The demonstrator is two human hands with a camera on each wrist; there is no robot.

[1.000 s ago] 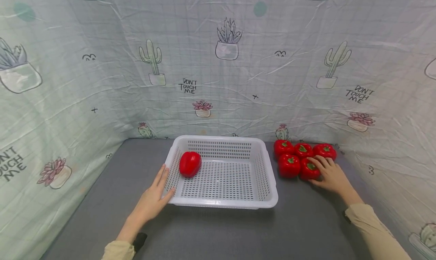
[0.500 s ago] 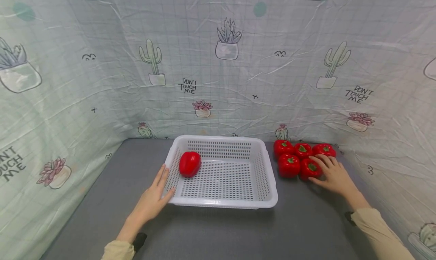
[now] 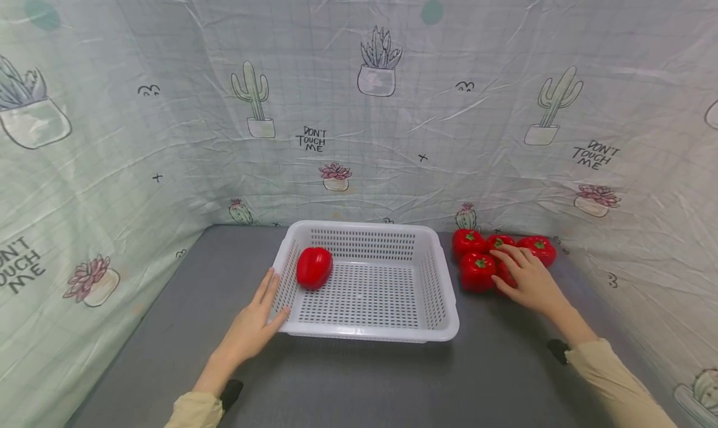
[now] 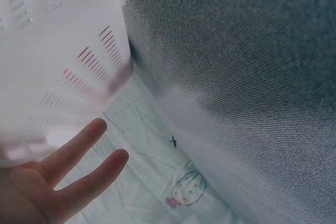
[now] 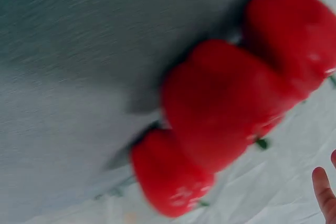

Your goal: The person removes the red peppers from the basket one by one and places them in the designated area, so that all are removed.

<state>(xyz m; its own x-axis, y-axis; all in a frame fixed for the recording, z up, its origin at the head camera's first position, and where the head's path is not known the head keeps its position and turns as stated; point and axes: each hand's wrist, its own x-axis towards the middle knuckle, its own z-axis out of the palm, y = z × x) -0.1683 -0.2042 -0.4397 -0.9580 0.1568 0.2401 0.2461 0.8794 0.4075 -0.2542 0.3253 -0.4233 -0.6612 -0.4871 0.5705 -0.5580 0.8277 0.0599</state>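
Note:
A white perforated plastic basket stands on the grey table, one red bell pepper lying in its left part. My left hand rests at the basket's left rim with fingers extended; the left wrist view shows two fingers beside the outer wall. To the right, several red bell peppers with green stems are bunched together. My right hand hovers over the front ones, fingers spread and partly hiding one pepper, near the front-left pepper. In the right wrist view, fingertips show apart from the peppers.
Behind the basket and peppers hangs a pale cloth printed with cacti, which also runs along both sides. More peppers sit in the back row, one at the left and one at the right. Grey tabletop extends in front.
My right hand has shifted left over the peppers, from the front-right one toward the front-left one. The left hand and basket hold their place; the head view has tilted slightly.

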